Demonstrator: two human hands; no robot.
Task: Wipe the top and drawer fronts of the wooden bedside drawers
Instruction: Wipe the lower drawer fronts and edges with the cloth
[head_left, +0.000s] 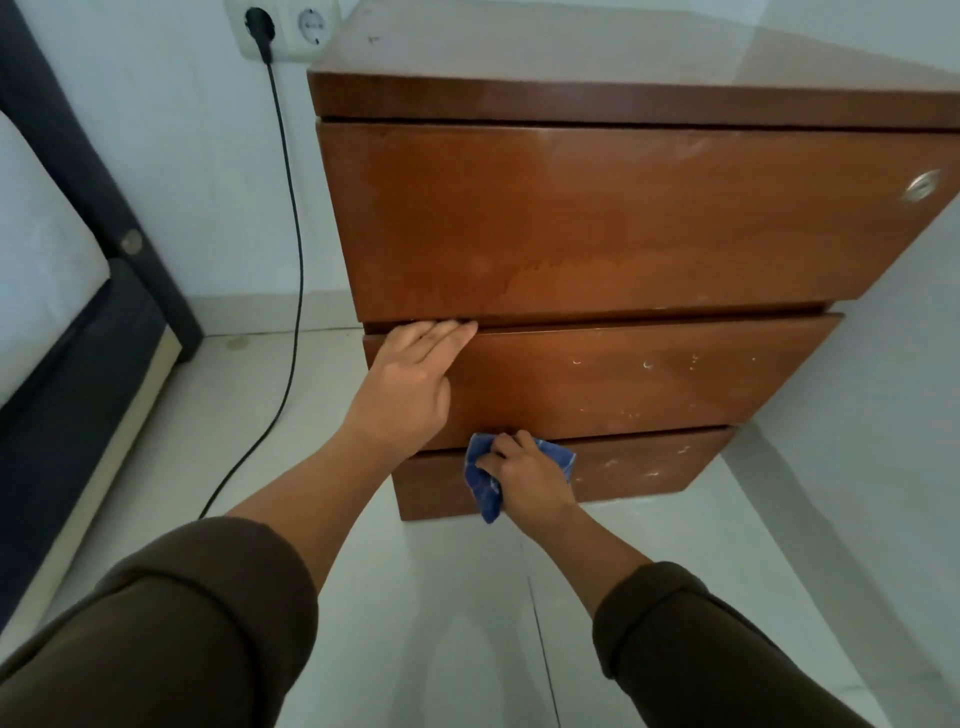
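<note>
The wooden bedside drawers (597, 218) stand against a white wall, with three drawer fronts below a glossy top (571, 47). My left hand (410, 379) lies flat on the middle drawer front (649, 379), fingertips at its upper left edge. My right hand (524, 478) grips a crumpled blue cloth (480, 480) and presses it against the left part of the bottom drawer front (639, 467). White specks dot the middle and bottom fronts on the right. The top drawer front shows a wet-looking mark and a round metal lock (922, 185).
A black cable (293, 249) runs from a wall socket (283, 28) down across the pale tiled floor (467, 623) left of the drawers. A dark bed frame with a white mattress (47, 270) fills the left edge. A white wall stands to the right.
</note>
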